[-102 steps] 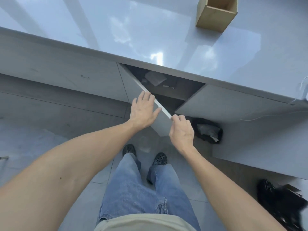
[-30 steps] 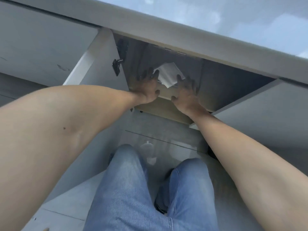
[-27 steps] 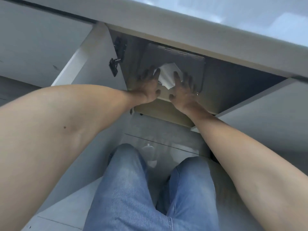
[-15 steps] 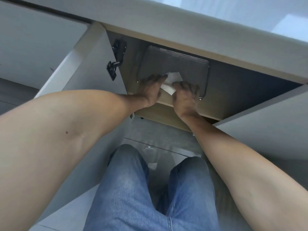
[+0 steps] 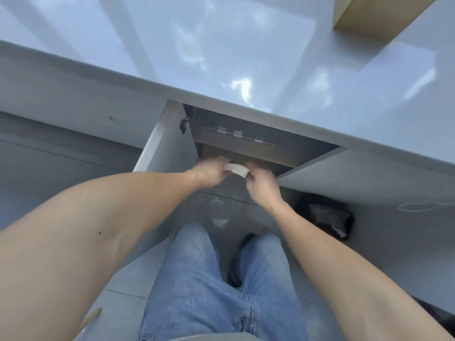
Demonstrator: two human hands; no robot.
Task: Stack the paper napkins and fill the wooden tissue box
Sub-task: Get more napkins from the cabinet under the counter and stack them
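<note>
Both hands, left hand (image 5: pixel 211 171) and right hand (image 5: pixel 260 183), grip one white paper napkin stack (image 5: pixel 236 169) before the open grey cabinet (image 5: pixel 246 141).

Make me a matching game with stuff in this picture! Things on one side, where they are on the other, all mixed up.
Things:
1. napkin stack
2. wooden tissue box
3. cabinet door
4. black shoe

Places:
A. on the countertop, top right corner
B. on the floor between the jeans legs
C. held between the left hand and right hand
D. swung open, left of the cabinet opening

Pairs: 1-C, 2-A, 3-D, 4-B
</note>
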